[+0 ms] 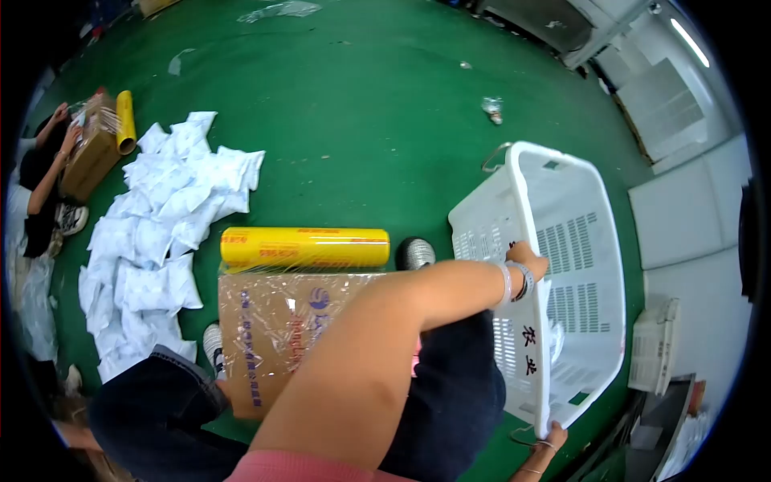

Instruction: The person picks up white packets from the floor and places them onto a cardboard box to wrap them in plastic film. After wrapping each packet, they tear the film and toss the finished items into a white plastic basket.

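Note:
My left hand [528, 261], with bands on its wrist, reaches across to the right and grips the near rim of a white plastic basket [524, 173]. The basket is tilted, its opening towards the right, with dark characters on the rim. Fingers of my right hand [552, 438] close on the rim at the basket's lower corner. Some white packets [556, 337] show inside, partly hidden by the rim. Before my legs stands a cardboard box [261, 337] covered in clear film. A yellow roll of film [305, 247] lies along its far edge.
White pillow-like packets [165, 213] form a pile on the green floor [361, 153] at left. Beyond it, another person's hands [71, 136] are at a cardboard box [92, 153] beside a yellow roll [125, 120]. White crates [654, 345] stand by the right wall.

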### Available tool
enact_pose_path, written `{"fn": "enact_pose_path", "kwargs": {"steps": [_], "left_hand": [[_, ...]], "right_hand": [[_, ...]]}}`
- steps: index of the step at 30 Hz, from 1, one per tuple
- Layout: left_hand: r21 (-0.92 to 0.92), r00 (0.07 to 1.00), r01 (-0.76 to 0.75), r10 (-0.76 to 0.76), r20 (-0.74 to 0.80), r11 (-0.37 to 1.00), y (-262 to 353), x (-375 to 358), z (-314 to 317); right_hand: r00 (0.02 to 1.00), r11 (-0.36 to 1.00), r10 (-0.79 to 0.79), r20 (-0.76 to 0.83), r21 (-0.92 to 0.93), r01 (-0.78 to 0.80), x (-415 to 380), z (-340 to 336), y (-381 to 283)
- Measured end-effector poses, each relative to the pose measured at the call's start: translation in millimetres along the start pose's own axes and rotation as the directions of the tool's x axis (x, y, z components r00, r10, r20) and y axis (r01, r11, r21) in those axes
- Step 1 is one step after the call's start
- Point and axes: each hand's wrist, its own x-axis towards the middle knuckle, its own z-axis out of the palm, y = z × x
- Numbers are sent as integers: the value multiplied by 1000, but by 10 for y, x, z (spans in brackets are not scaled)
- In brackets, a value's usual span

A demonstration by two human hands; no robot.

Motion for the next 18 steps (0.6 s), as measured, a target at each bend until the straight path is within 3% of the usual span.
{"fn": "enact_pose_path", "kwargs": {"steps": [1,2,3,4,7,8,11,13,15,17,18], "left_hand": [[-64,999,34,-33,19,997,-75,134,15],[-127,997,68,-62,48,990,-76,171,-50],[-144,989,139,-130,74,980,-309,199,-616],[-238,983,159,-131,127,958,-118,187,-984],[-415,981,193,-172,88,889,64,347,-1577],[-470,982,183,-178,56,863,58,477,-1663],[-629,992,118,-126,33,768,-106,945,-1938],[-726,994,47,-107,-37,686,-136,1092,-2307],[-757,983,-38,-111,-145,653,-152,1197,-2795],[-777,978,-99,-83,-191,622,-271,1288,-3381],[-786,975,-114,-85,-207,607,-353,1325,-3710]], "right_hand": [[997,990,-59,-59,-129,51,27,51,-108],[995,988,-96,5,-119,96,44,147,-245],[999,992,-11,37,-122,16,-91,502,70],[995,994,-35,93,-95,44,-97,791,-107],[962,982,-142,233,-91,166,445,1499,-328],[941,983,-158,300,-46,180,582,1816,-467],[871,907,-230,435,-229,354,1307,2726,-783],[811,858,-285,511,-241,454,1448,3427,-938],[753,707,-389,531,-352,614,1344,4152,-1073],[658,589,-493,569,-338,734,916,4823,-1186],[639,593,-516,570,-300,747,530,5092,-1266]]}}
